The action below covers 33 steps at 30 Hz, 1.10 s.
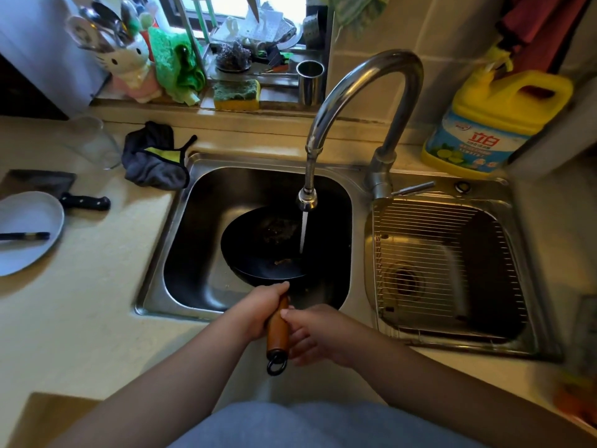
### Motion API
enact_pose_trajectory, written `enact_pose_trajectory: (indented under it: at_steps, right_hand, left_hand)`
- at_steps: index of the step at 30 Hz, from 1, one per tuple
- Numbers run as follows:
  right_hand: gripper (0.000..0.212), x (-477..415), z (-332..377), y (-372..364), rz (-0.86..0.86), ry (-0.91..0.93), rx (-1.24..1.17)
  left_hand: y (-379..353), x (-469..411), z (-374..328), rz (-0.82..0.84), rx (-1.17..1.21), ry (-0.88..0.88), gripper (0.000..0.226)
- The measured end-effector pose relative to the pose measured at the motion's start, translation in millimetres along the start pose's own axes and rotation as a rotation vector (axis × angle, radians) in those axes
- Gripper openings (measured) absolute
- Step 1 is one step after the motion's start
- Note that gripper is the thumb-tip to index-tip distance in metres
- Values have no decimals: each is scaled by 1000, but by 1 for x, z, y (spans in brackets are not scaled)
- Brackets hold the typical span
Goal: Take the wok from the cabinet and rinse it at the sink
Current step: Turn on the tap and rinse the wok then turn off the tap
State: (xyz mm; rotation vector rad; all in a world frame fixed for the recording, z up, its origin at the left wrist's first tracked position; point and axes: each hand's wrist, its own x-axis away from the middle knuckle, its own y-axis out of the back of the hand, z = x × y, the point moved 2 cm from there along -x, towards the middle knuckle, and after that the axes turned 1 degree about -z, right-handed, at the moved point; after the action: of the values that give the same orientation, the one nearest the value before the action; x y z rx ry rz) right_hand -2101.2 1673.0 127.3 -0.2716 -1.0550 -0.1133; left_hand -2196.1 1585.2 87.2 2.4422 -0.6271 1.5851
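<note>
A black wok (258,250) with a wooden handle (277,331) is held over the left sink basin (190,253), tilted toward me. Water streams from the curved faucet (361,92) into the wok's right side. Some brown residue shows on the wok's inner surface. My left hand (258,312) grips the handle near the bowl. My right hand (316,334) rests against the handle's lower part, fingers curled around it from the right.
The right basin (517,318) holds a wire rack. A yellow detergent jug (491,124) stands behind it. A dark cloth (155,160), a cleaver (64,192), a white plate (29,231) with chopsticks and a sponge (235,95) are on the left counter and sill.
</note>
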Motion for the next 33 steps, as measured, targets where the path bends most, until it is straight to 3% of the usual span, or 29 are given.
enact_pose_trajectory:
  at_steps: [4,9,12,16,21,26,33]
  right_hand:
    - [32,-2,-2,-15,5,-85,-185]
    - [21,-1,1,-36,46,-120,-625]
    - [12,-3,2,-38,19,-120,-726]
    - [8,-1,2,-30,-64,-98,-591]
    - [7,11,-8,-18,-66,-63,-471]
    - [12,22,-30,-7,-50,25,-277]
    - [17,31,-54,19,-55,131,13]
  left_hand:
    - [3,-3,0,13,-66,-32,28]
    - [0,-2,-1,33,-240,-33,37]
    - [-4,0,-1,37,-236,-36,29]
    - [-12,0,1,29,-188,-91,18]
    - [-24,7,7,43,-146,-139,24]
    - [-38,19,25,160,97,-87,27]
    - [-44,28,43,232,164,-179,13]
